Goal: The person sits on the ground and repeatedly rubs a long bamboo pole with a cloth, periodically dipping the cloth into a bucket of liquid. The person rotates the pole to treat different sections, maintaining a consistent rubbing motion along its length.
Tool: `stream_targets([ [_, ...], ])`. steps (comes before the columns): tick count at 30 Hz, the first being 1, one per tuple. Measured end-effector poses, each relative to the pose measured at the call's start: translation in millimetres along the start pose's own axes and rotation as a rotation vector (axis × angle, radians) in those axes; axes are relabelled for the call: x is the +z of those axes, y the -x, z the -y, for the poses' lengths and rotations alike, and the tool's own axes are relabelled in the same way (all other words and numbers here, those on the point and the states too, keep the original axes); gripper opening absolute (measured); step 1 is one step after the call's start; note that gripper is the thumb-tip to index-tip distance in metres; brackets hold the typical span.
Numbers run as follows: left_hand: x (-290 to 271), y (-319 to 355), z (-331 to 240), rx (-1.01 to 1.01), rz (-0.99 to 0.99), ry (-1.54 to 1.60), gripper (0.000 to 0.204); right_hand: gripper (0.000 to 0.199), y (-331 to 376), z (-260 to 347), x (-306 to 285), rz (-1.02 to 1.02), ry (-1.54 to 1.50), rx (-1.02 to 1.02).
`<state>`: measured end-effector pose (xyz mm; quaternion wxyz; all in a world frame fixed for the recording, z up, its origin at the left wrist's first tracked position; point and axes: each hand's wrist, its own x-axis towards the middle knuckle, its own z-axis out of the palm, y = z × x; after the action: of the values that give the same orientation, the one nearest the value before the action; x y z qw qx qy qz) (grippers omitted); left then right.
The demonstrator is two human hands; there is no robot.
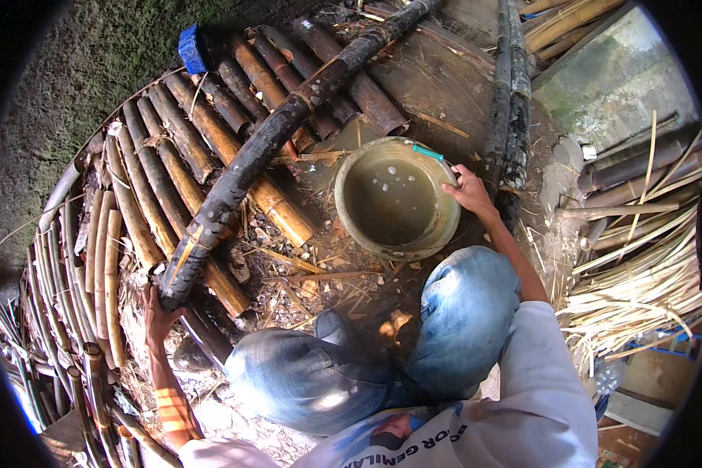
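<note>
My left hand point(157, 313) grips the near end of a long, dark, charred bamboo pole point(273, 132) that runs diagonally up across a row of brown bamboo lengths point(187, 164). My right hand point(469, 192) holds the right rim of a round yellowish basin point(349, 203) filled with murky water. A small teal-handled tool point(429, 153) rests on the basin's far rim. My knees in blue jeans point(382, 343) are bent below the basin.
Two dark upright poles point(508, 101) stand right of the basin. Pale split bamboo strips point(639, 288) pile up at the right. Thin bamboo canes point(93, 265) lie at the left. A blue object point(191, 48) sits at the far edge. Chips litter the ground.
</note>
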<state>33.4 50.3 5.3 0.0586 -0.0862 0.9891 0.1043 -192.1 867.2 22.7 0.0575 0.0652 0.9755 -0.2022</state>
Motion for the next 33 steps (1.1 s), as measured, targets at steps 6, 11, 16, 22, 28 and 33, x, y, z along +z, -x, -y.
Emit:
stream_targets([
  [6,0,7,-17,-0.068,0.013,0.241,0.100,0.058,15,84,17,-0.344,0.132,-0.567],
  [11,-5,16,-38,-0.137,-0.026,0.194,0.094,0.076,9,112,95,0.388,0.196,-0.341],
  [16,0,49,-79,-0.232,-0.053,0.084,0.094,0.082,22,79,164,0.553,0.136,-0.440],
  [22,2,70,-96,-0.173,-0.076,0.201,0.093,0.059,22,79,166,0.723,0.272,-0.317],
  [28,11,69,-88,-0.148,-0.106,0.342,0.095,0.039,19,81,97,0.542,-0.228,-0.117],
  [33,19,70,-83,-0.168,-0.086,0.351,0.096,0.035,22,72,42,0.580,-1.383,0.233],
])
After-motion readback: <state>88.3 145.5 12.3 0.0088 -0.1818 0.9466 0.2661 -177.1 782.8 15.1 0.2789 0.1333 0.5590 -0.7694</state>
